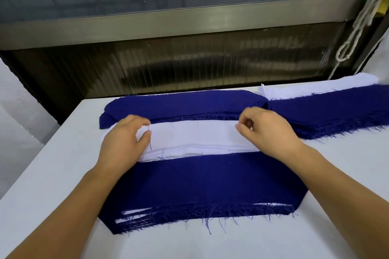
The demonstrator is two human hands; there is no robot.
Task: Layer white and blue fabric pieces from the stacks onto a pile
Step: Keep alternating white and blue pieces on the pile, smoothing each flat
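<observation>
My left hand [124, 141] and right hand [263, 130] seemingly pinch the white stack's [195, 139] top piece; two might lift together.

The table [52, 174] is white. The pile [200, 183] near the front is dark blue on top, with thin white stripes peeking out at its fuzzy edge. The stack [195, 136] behind it is plain white. Two more stacks [181, 105] at the back are dark blue. A rope [355, 27] is cream white.
</observation>
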